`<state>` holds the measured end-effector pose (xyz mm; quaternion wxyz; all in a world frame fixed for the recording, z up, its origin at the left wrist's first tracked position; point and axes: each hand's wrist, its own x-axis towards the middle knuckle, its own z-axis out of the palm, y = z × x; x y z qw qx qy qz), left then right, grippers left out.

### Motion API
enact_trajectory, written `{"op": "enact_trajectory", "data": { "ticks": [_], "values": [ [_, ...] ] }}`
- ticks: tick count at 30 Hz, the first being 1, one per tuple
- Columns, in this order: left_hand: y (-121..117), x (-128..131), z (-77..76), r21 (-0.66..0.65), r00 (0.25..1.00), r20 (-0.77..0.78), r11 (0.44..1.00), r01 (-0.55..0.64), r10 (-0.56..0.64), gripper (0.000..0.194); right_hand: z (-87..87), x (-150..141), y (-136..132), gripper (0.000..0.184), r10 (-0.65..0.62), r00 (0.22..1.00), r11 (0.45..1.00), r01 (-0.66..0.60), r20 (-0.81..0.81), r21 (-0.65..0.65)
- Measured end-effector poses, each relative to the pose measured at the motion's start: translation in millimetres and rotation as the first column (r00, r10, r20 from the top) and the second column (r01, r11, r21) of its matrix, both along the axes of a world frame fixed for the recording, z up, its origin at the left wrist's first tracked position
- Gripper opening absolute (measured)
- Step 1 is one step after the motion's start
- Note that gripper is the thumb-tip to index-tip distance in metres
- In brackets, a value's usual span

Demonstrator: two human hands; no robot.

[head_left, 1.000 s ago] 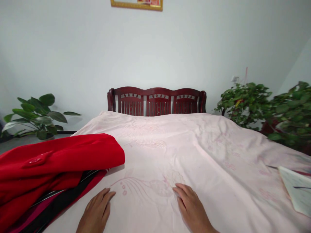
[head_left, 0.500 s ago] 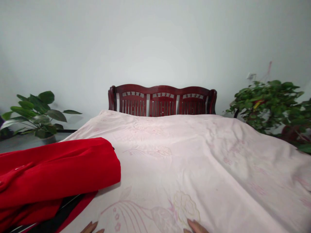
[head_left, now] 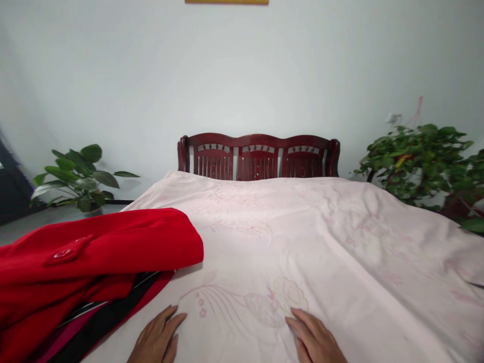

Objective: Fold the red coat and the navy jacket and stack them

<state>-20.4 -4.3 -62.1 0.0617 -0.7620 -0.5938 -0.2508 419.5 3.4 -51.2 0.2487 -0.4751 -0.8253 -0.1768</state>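
Observation:
My left hand (head_left: 157,340) rests flat on a pale pink bedspread (head_left: 302,237), near its embroidered stem-and-leaf pattern. A folded red wool coat (head_left: 94,252) with a buttoned tab lies just left of that hand, not touched by it. Under the coat shows a black and magenta striped garment (head_left: 109,307). My right hand (head_left: 312,338) lies on the bedspread with its fingertips at an embroidered flower. Both hands hold nothing, and their wrists are cut off by the bottom of the picture.
A dark red wooden headboard (head_left: 257,156) stands at the far end of the bed against a white wall (head_left: 242,75). Leafy potted plants stand at both sides, the left one (head_left: 81,176) and the right one (head_left: 416,161). A gold picture frame (head_left: 227,2) shows at the top.
Both hands have come back up into view after nearly dropping out of the bottom of the picture half a second ago. The view has shifted, and the paper at the right is out of view.

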Motion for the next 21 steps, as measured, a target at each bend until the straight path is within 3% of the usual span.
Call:
{"op": "enact_trajectory", "data": {
  "ticks": [6, 9, 16, 21],
  "values": [
    [-5.5, 34.3, 39.5, -0.123, 0.993, 0.084, 0.990, -0.074, 0.085, 0.042, 6.7, -15.9, -2.3, 0.038, -0.132, 0.983, 0.985, 0.116, -0.124, -0.132],
    [-5.7, 41.3, 52.0, -0.145, 0.989, 0.112, 0.986, -0.081, 0.098, 0.044, 5.1, -19.5, 3.8, 0.041, -0.165, 0.977, 0.978, 0.145, -0.132, -0.152],
    [-3.1, 43.7, 55.0, -0.089, 0.980, 0.191, 0.995, -0.048, 0.064, 0.044, 11.6, -20.6, 17.3, 0.042, -0.200, 0.970, 0.971, 0.177, -0.139, -0.163],
    [0.5, 42.1, 50.1, 0.020, 0.931, 0.364, 1.000, 0.011, -0.017, 0.038, 10.1, -15.0, 21.7, 0.042, -0.183, 0.972, 0.974, 0.159, -0.148, -0.160]
  ]
}}
